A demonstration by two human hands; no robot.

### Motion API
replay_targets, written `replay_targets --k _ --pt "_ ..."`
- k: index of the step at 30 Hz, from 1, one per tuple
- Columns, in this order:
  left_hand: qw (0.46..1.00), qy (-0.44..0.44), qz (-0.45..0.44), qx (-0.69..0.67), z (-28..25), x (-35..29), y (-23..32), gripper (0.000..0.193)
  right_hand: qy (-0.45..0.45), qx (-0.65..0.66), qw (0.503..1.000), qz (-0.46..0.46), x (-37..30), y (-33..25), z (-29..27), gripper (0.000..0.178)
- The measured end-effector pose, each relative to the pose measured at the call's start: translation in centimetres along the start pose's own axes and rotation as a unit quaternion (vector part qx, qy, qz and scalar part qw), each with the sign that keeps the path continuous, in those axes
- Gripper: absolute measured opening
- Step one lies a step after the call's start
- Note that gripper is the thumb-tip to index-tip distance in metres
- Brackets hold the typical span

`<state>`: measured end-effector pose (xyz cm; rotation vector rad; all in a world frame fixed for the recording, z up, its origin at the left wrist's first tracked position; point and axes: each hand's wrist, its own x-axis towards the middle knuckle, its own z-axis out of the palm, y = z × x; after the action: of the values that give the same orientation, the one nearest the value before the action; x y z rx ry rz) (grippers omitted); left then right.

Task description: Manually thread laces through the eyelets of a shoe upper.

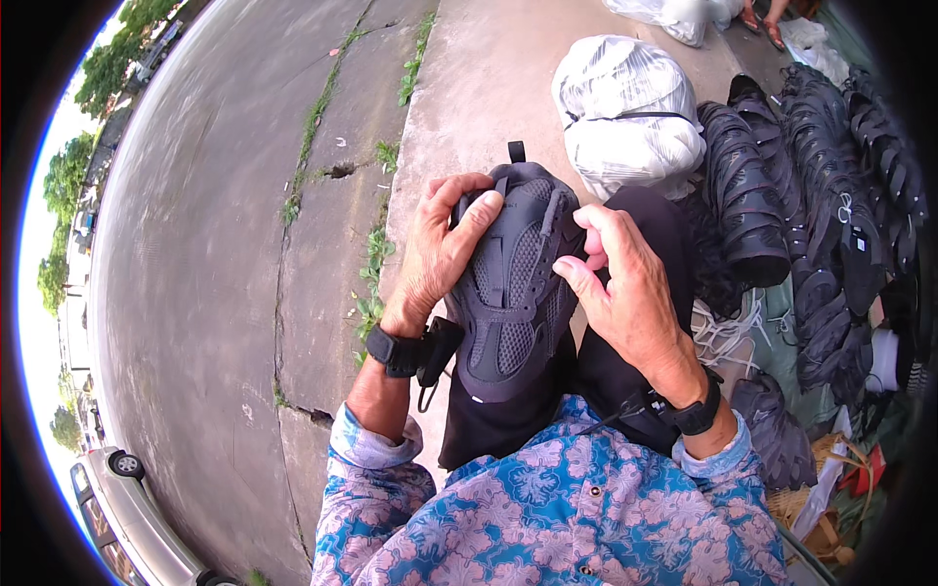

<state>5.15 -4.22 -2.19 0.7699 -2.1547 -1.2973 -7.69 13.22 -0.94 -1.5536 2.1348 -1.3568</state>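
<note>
A dark grey mesh sneaker [512,293] sits on the person's lap, resting over the dark trousers [650,230], directly between the two hands. Its long axis runs away from the body, leaning slightly rightward at the far end, where a black pull tab [517,151] stands up; the rounded near end points back toward the floral shirt [547,479]. The underside is hidden.

The left hand [447,227] lies against the far left side of the sneaker, its thumb over the top and its fingers around the far edge. This grip is closed on the sneaker and is the nearer of the two, being in contact.

The right hand [630,278] is at the right edge, about midway to the far end, with the sneaker lying to its left. Its grip is partly closed: fingers curled, thumb and forefinger apart. Whether the fingertips touch the edge or have hold of anything thin, I cannot tell.

Beyond the right hand stands a white wrapped bundle [630,112], with rows of dark shoes [745,200] farther right and loose white laces [728,337] below them.
</note>
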Motion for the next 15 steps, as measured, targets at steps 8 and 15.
replay_targets --k 8,15 --pt "0.981 0.029 0.11 0.16 3.1 -2.3 3.2 0.039 -0.071 0.045 0.991 0.103 -0.8 1.1 -1.1 0.047" --pt "0.981 0.027 0.065 0.182 4.2 -0.8 2.3 0.037 -0.086 -0.053 0.995 0.019 -1.2 1.6 -0.8 0.042"
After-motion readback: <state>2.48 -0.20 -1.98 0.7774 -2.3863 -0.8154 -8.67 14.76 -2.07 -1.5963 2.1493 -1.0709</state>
